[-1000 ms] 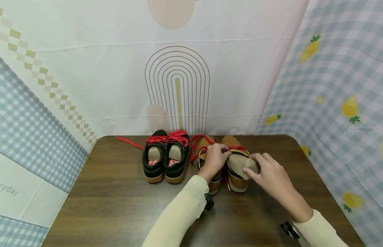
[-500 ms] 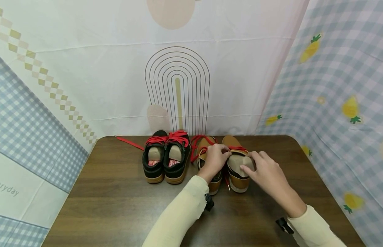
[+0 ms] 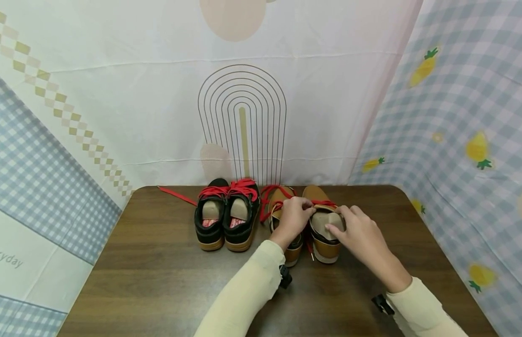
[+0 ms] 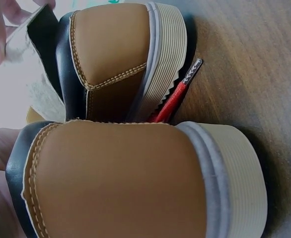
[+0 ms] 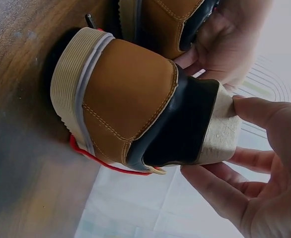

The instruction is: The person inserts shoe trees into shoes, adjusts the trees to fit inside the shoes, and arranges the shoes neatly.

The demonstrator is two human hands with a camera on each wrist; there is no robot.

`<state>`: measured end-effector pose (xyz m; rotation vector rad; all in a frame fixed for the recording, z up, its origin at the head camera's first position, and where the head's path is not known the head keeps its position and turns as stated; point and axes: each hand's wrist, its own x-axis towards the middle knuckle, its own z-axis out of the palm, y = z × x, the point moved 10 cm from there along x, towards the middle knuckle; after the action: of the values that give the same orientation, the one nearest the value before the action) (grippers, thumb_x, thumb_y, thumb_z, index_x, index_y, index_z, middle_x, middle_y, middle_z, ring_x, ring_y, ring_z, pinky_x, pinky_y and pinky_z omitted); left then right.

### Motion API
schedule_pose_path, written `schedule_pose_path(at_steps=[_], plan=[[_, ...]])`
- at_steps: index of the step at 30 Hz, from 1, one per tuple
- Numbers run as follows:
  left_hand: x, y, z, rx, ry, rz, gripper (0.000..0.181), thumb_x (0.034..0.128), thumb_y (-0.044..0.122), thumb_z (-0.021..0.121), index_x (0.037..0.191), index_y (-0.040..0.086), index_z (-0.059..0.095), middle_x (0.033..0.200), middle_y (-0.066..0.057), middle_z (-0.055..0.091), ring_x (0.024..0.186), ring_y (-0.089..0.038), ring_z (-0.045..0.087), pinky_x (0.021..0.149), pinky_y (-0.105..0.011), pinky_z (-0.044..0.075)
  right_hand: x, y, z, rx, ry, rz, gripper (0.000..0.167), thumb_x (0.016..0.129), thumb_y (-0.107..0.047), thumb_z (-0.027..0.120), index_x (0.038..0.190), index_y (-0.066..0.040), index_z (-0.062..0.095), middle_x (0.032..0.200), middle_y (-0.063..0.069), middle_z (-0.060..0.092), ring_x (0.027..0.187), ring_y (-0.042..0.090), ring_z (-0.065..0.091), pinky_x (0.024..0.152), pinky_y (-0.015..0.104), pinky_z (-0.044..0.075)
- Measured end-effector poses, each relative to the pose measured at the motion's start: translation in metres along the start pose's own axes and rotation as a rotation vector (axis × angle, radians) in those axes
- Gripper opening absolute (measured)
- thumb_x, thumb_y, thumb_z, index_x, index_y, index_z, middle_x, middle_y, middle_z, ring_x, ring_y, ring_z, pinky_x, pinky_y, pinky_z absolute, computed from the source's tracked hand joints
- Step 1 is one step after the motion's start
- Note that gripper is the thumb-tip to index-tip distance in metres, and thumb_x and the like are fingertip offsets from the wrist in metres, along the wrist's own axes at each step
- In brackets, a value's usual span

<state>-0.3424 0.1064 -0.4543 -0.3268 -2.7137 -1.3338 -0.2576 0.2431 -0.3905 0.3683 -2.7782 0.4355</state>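
A brown shoe (image 3: 326, 248) with a tan sole and red lace stands at the right of the row, heel toward me. A beige cardboard-like insert (image 3: 322, 222) sits partly inside it, its upper end raised above the collar. My right hand (image 3: 364, 236) pinches that raised end between thumb and fingers; the right wrist view shows the insert (image 5: 222, 131) up close. My left hand (image 3: 292, 217) reaches over the other brown shoe (image 3: 292, 255) and pinches the right shoe's near edge around the tongue; its exact hold is partly hidden.
Two black shoes (image 3: 240, 238) with red laces stand side by side to the left, each with a beige insert inside. A loose red lace (image 3: 177, 194) trails left from them across the wooden table (image 3: 160, 271). Patterned cloth (image 3: 320, 117) hangs behind.
My right hand has moved left and slightly forward, bringing the insert further over and into the right brown shoe. My left hand has stayed in place.
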Motion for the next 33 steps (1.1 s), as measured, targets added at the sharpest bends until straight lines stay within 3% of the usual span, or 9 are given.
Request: schedule_pose_path(at_steps=[10, 19, 33], plan=[[0.000, -0.002, 0.000, 0.003, -0.008, -0.018, 0.010, 0.0941, 0.019, 0.077, 0.098, 0.013, 0.083, 0.097, 0.000, 0.080, 0.089, -0.013, 0.074, 0.072, -0.020, 0.056, 0.003, 0.001, 0.007, -0.013, 0.023, -0.004, 0.047, 0.086, -0.035, 0.084, 0.113, 0.000, 0.069, 0.096, 0.021, 0.065, 0.066, 0.033, 0.062, 0.058, 0.052, 0.053], [0.000, -0.001, 0.002, 0.016, -0.002, -0.013, 0.009, 0.0942, 0.019, 0.077, 0.098, 0.014, 0.084, 0.097, 0.000, 0.080, 0.091, -0.013, 0.074, 0.074, -0.020, 0.057, 0.007, 0.000, 0.009, -0.029, 0.057, -0.021, 0.046, 0.085, -0.033, 0.086, 0.110, 0.000, 0.068, 0.092, 0.020, 0.065, 0.066, 0.033, 0.061, 0.057, 0.052, 0.053], [0.000, -0.001, 0.001, 0.019, -0.009, -0.014, 0.009, 0.0947, 0.019, 0.076, 0.098, 0.014, 0.084, 0.098, 0.000, 0.080, 0.093, -0.013, 0.074, 0.073, -0.020, 0.056, 0.017, 0.004, 0.022, -0.053, 0.021, 0.008, 0.048, 0.087, -0.037, 0.084, 0.111, 0.001, 0.067, 0.092, 0.021, 0.064, 0.066, 0.035, 0.062, 0.058, 0.053, 0.053]])
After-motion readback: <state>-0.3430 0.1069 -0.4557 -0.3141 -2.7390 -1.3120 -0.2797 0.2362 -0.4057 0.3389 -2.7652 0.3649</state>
